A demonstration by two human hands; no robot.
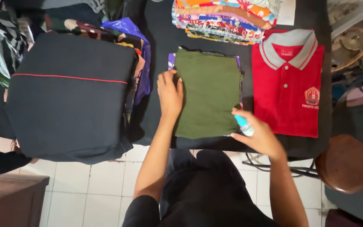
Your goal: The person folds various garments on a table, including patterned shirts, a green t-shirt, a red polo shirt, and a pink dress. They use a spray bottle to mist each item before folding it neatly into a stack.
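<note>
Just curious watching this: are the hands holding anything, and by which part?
The right hand grips a small light-blue bottle around its lower body. The left hand holds nothing; it lies flat on the folded olive-green garment.

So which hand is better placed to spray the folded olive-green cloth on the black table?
The right hand, probably. It already grips the small light-blue spray bottle at the folded olive-green cloth's lower right corner. The left hand lies flat on the cloth's left edge, holding it down.

spray bottle [243,125] mostly hidden, stool [344,163] part-hidden
</note>
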